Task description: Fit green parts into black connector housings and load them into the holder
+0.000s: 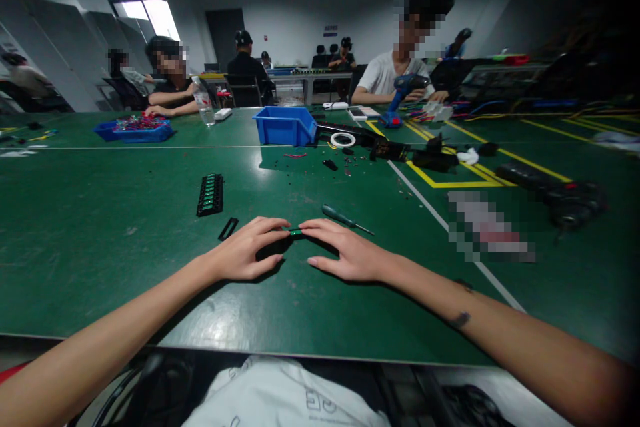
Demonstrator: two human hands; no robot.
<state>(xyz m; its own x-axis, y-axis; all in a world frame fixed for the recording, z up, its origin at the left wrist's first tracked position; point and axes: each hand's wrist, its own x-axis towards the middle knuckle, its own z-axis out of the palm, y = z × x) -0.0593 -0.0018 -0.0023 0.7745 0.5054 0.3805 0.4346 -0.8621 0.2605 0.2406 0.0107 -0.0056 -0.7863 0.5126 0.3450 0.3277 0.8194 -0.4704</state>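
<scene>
A small green circuit board [296, 232] rests on the green table between my hands, partly covered by fingertips. My left hand [247, 247] touches its left end with stretched fingers, the thumb held well apart. From the other side, the fingers of my right hand [353, 253] reach the board's right end, and that thumb is apart too. Just beyond my right hand lies a screwdriver [340, 215] with a dark teal handle. Near my left hand are a thin black rectangular frame [229, 229] and a black tray holding a row of green boards [210, 194].
A blue bin [285, 126] stands farther back, beside a white tape ring [343, 139] and scattered small parts. A blue cordless drill [400, 100], a water bottle [203, 103] and a blue tray of red wires [135, 128] are beyond. Two people sit across the table.
</scene>
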